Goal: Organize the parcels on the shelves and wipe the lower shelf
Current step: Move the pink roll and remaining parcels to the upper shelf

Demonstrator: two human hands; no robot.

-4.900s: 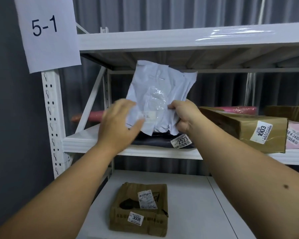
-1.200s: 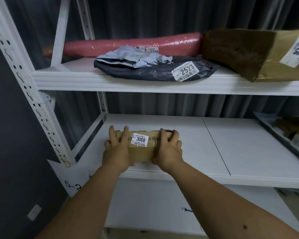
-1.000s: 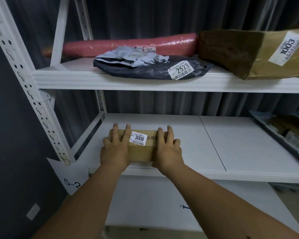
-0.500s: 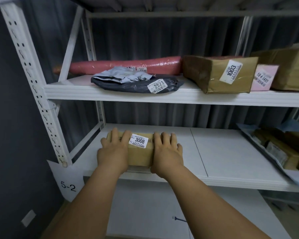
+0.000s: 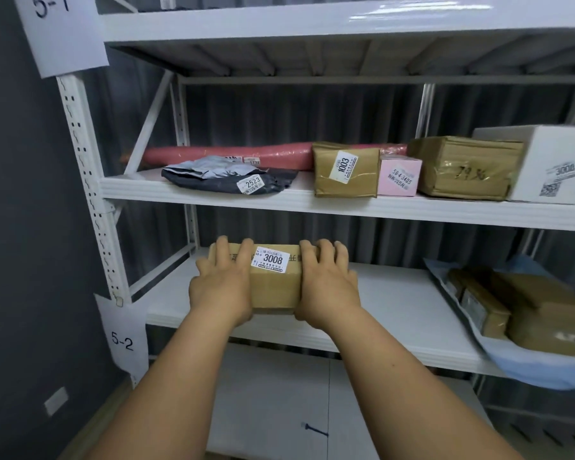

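Note:
A brown cardboard parcel labelled 3008 (image 5: pixel 274 283) is held between both hands, just above the front of the lower white shelf (image 5: pixel 395 307). My left hand (image 5: pixel 221 287) grips its left side and my right hand (image 5: pixel 327 287) its right side, fingers over the top. On the shelf above (image 5: pixel 412 209) lie a dark mailer bag labelled 2523 (image 5: pixel 233 184) with a grey bag on it, a long pink roll (image 5: pixel 246 156), a brown box 1003 (image 5: pixel 346 169), a small pink box (image 5: pixel 399 176), another brown box (image 5: pixel 465 167) and a white box (image 5: pixel 551 164).
Several brown parcels on a light blue bag (image 5: pixel 531 310) fill the right end of the lower shelf. A white upright (image 5: pixel 90 194) with paper tags 5-1 and 5-2 stands at left, by a dark wall. A bottom shelf (image 5: pixel 279 410) lies below.
The grey bag was laid on the dark mailer. Both hands took the 3008 parcel from the lower shelf and have raised it slightly; my view has tilted up and back.

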